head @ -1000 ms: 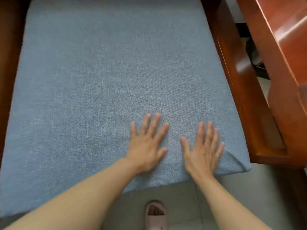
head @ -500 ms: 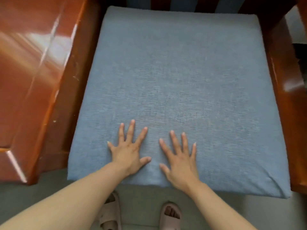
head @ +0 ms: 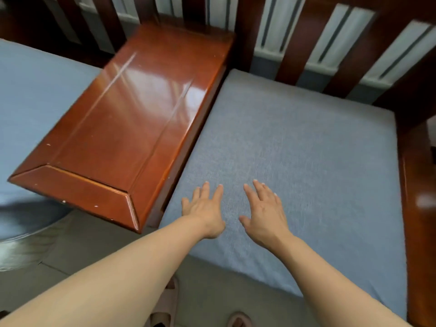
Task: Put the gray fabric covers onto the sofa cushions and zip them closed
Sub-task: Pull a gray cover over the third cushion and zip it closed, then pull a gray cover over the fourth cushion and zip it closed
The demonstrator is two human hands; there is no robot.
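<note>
Two bare forearms, no sleeves anywhere along the visible length, from near the elbows down to the wrists. No watch, bracelet or band at either wrist. Left hand [head: 204,208] and right hand [head: 265,210] both ungloved, no rings to be made out on the fingers. Fingernails short and pale, without visible coloured polish. Slight motion blur over the fingertips, so finer detail not readable. Lower down, at the bottom edge, feet in open-toed slide sandals [head: 165,310] of a pale pinkish-beige tone, with a broad single strap across each; toes showing at the front of the right one [head: 239,320].
</note>
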